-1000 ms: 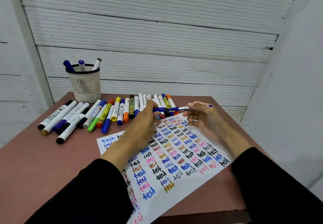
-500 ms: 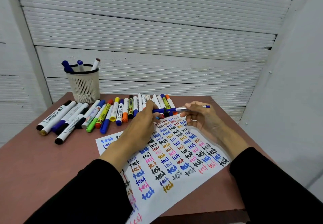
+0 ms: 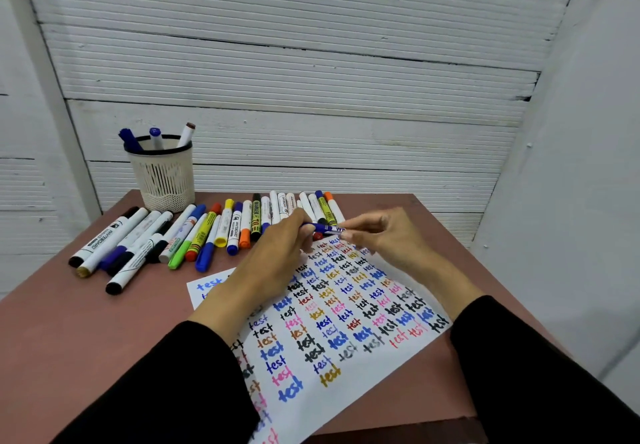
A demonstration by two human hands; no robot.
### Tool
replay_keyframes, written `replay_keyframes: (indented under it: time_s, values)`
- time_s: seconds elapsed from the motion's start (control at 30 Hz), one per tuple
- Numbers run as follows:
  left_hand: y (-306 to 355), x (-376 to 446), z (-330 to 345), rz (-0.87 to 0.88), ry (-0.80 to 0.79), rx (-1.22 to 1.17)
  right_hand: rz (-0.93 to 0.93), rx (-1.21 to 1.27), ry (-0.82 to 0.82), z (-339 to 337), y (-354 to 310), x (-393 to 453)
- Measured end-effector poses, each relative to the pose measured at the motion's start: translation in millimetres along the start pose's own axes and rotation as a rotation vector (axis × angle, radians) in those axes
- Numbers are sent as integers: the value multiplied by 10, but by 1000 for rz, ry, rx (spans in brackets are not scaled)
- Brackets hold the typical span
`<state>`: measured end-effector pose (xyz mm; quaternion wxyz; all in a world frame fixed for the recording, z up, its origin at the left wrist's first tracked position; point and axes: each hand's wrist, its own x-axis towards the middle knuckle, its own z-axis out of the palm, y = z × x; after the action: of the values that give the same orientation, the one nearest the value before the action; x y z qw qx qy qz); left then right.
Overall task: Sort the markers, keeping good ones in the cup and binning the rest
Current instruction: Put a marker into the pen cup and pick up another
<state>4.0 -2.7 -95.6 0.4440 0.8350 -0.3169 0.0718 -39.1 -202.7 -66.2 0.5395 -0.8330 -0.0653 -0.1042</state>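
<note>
From my remote seat, I see both hands meet at the table's centre over the test sheet. My left hand pinches one end of a blue marker, fingers curled round it; my right hand pinches the other end at 3 o'clock of it. The marker lies level, just above the sheet's far edge. The loose marker row fans out at 10 o'clock, and the mesh cup holding three markers stands at 11 o'clock, near the wall

hands: right hand now closer to left hand | blue marker: less exposed, perhaps being capped
</note>
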Motion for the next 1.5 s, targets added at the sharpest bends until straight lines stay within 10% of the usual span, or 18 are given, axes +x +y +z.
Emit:
replay_keyframes:
  time_s: [0.17,0.37,0.93,1.5]
  values:
    - [7,38,-132,77,233,75,-674,-857,299,268,-100,182]
    - [21,65,-322,8,484,-124,-928,-1144,463,604,-326,460]
    - [22,45,-401,-5,487,-134,-682,-1167,679,1032,-371,340]
    - [437,353,-246,172,203,246,-377,-495,309,-138,-296,-33]
